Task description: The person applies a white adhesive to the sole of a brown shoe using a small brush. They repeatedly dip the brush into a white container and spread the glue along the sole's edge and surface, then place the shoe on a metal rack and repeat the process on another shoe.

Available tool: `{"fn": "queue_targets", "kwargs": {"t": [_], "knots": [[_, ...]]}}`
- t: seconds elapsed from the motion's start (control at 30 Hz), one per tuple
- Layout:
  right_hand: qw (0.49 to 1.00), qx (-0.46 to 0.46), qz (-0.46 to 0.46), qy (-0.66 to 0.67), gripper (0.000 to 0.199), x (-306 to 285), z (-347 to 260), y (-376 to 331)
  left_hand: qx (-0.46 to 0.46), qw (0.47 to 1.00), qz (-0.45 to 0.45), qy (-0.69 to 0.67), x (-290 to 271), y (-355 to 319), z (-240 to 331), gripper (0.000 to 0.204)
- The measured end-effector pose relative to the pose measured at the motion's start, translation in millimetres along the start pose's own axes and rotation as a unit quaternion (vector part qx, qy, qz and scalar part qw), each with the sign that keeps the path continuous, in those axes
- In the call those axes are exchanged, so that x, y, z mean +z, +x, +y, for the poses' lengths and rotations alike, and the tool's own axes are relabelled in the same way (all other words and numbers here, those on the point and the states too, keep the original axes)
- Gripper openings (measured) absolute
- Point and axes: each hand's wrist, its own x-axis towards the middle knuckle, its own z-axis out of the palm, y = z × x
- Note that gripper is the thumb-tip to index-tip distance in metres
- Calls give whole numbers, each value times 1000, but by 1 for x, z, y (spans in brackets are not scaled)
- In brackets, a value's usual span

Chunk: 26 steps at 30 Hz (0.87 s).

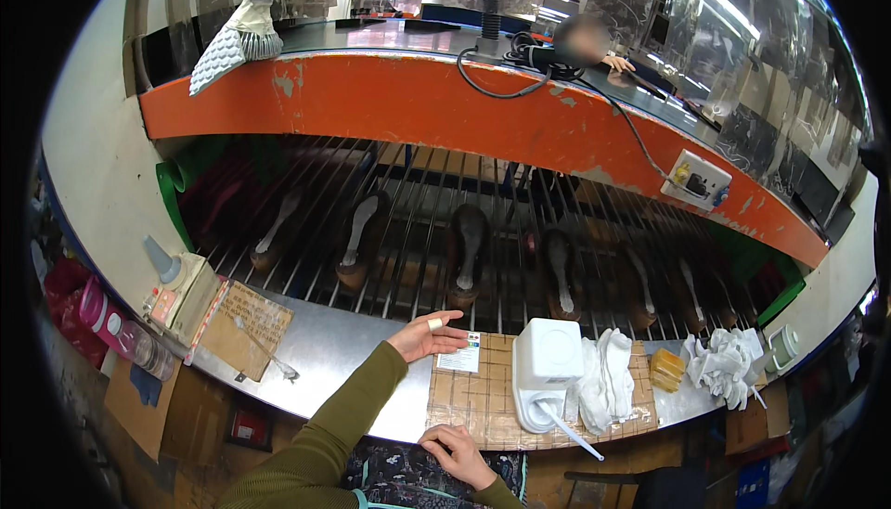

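My left hand (430,336) reaches over the front of a rack of metal bars, palm partly turned up and fingers stretched, a pale wrap around one finger. It appears empty. Its fingertips are just above a small white printed card (459,357) on the brown taped cardboard. My right hand (458,456) rests low at my lap, by the bench's front edge, with fingers loosely bent and nothing visible in them. Beyond my left hand, a dark shoe-shaped piece (470,240) lies on the bars. More of these stand in a row on both sides, several with a grey strip lengthwise.
Right of my hands are a white plastic pot (549,360) with a white-handled stick, folded white cloths (605,379), a yellowish block (666,370) and crumpled white material (722,367). An orange beam (371,91) spans above the bars. A person is beyond it.
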Motion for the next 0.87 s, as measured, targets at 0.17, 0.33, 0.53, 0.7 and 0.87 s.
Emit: {"fn": "queue_targets", "kwargs": {"t": [0.17,0.33,0.53,0.7,0.87], "knots": [[999,29,-19,-25,20,-5,-7,0,1,1000,2,-7,0,1,-2,49],[998,17,-40,-53,20,-10,-2,1,-3,1000,-4,-16,-1,9,-4,49],[999,30,-39,4,11,-4,-16,13,28,1000,6,-12,-16,-6,-6,53],[995,89,-37,21,8,-6,-1,8,92,994,29,-55,20,-57,11,52],[983,154,-62,71,11,-8,-8,7,431,810,395,54,-20,-190,40,48]]}}
